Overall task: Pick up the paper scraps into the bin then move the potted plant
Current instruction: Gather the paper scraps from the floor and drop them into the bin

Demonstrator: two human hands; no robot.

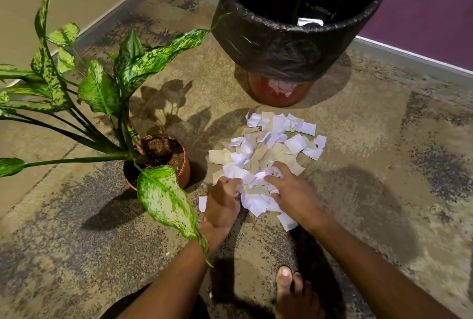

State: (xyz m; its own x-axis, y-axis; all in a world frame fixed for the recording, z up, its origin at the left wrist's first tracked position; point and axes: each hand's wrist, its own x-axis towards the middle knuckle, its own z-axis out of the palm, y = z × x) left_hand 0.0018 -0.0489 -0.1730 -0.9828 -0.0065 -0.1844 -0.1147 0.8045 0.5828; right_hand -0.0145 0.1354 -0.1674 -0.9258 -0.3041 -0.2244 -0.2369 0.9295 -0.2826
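Black-bagged round bin sits straight ahead beyond the white-and-tan paper scrap pile (plant pot left). Your left hand and right hand, fingers curled, grip its near edge.

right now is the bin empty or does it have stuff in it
Not empty: a white paper scrap shows inside the bin above the near rim. How full, cannot tell.
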